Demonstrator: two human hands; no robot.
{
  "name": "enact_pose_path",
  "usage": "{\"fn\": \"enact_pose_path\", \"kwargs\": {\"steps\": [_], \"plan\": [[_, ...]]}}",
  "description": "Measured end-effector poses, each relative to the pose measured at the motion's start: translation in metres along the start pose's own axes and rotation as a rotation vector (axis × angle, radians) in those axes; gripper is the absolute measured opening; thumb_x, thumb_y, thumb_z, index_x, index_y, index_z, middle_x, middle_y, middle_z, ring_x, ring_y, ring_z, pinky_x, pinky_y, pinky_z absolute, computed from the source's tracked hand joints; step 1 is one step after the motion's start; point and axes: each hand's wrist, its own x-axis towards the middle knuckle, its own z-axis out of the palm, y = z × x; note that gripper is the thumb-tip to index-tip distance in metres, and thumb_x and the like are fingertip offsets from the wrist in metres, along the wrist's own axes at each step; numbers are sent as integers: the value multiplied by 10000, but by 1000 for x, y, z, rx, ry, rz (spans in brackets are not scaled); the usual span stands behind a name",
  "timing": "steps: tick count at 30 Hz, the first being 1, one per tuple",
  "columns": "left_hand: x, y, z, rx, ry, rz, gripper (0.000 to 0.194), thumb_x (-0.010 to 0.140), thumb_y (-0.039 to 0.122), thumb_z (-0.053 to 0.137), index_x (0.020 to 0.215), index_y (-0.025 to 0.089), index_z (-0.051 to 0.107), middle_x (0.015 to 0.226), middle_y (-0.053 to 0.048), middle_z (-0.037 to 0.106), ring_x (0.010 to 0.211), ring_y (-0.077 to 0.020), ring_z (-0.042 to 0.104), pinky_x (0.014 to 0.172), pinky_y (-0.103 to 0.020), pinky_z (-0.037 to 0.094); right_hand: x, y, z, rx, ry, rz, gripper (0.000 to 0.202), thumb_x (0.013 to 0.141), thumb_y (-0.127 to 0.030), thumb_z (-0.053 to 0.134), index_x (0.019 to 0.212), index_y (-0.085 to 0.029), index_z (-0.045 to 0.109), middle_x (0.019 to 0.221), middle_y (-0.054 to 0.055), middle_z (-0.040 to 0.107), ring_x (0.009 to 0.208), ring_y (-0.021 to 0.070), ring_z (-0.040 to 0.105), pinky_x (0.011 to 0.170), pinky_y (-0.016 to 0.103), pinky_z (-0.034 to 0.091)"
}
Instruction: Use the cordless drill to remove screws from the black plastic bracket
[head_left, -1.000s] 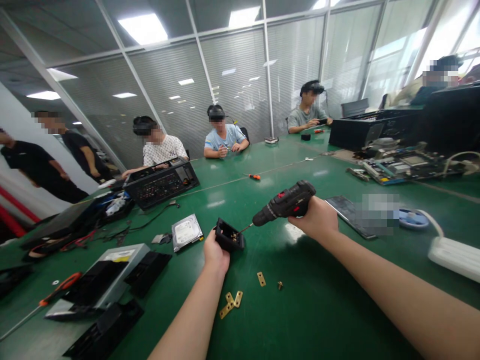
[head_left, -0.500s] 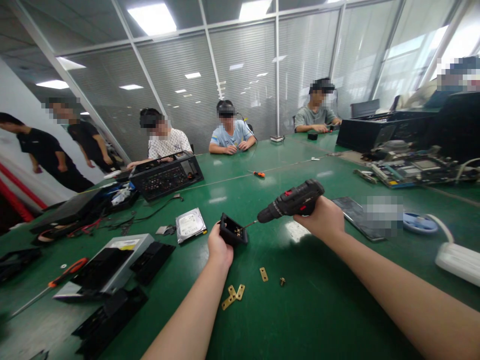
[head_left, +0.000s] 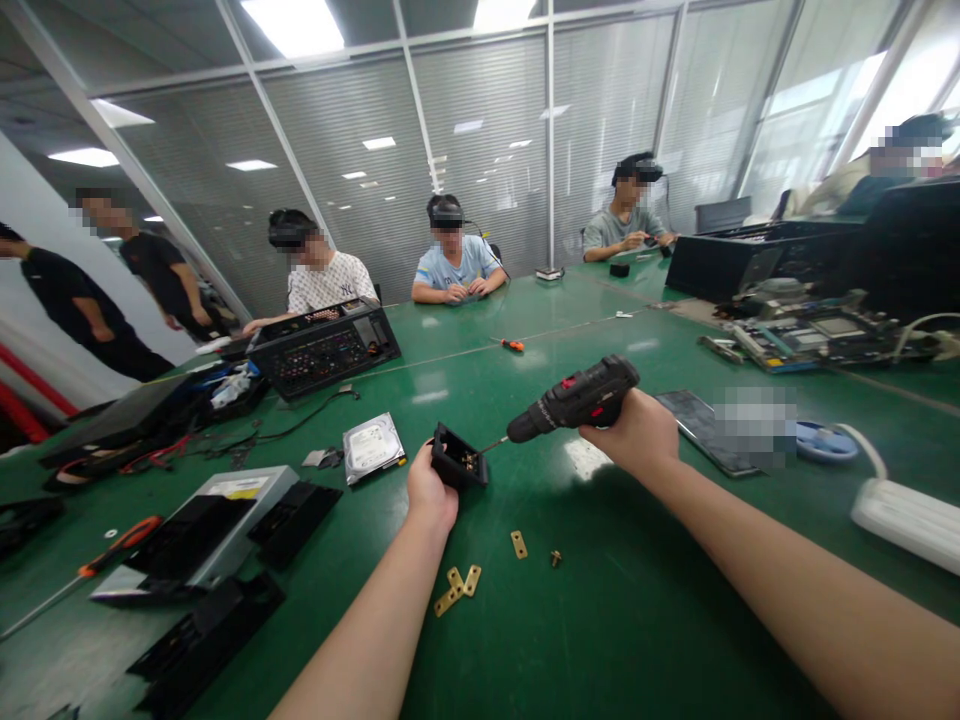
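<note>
My left hand (head_left: 433, 492) is closed around a small black open box (head_left: 448, 455) with brass-coloured parts inside, held tilted above the green table (head_left: 600, 600). In my right hand (head_left: 637, 432) is a black cordless drill (head_left: 574, 398) with red marks, gripped by its handle. Its thin bit points left and down into the box, and the tip reaches the brass parts; whether it sits in a screw I cannot tell. Below the hands lie several brass plates (head_left: 519, 544) with holes, and a small brass screw (head_left: 556, 558).
A hard drive (head_left: 373, 448), an optical drive (head_left: 232, 510) and an orange-handled screwdriver (head_left: 120, 545) lie on the left. Farther off are a computer case (head_left: 326, 350) and a smaller screwdriver (head_left: 512, 345). A phone (head_left: 705, 430) and a white power strip (head_left: 907, 520) lie right. Co-workers sit across the table.
The whole view has shifted slightly, so most things appear a little farther left. Both hands keep their hold, with the drill bit still in the black box.
</note>
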Motion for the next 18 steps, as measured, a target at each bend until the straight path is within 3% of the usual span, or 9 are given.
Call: {"fn": "enact_pose_path", "kwargs": {"steps": [18], "plan": [[-4, 3, 2, 15, 3, 12, 105, 792, 120, 589, 806, 198, 658, 723, -5, 638, 664, -187, 613, 680, -298, 511, 1, 1, 1, 6, 4, -7, 339, 731, -501, 786, 892, -235, 651, 909, 108, 793, 855, 335, 767, 633, 346, 436]]}}
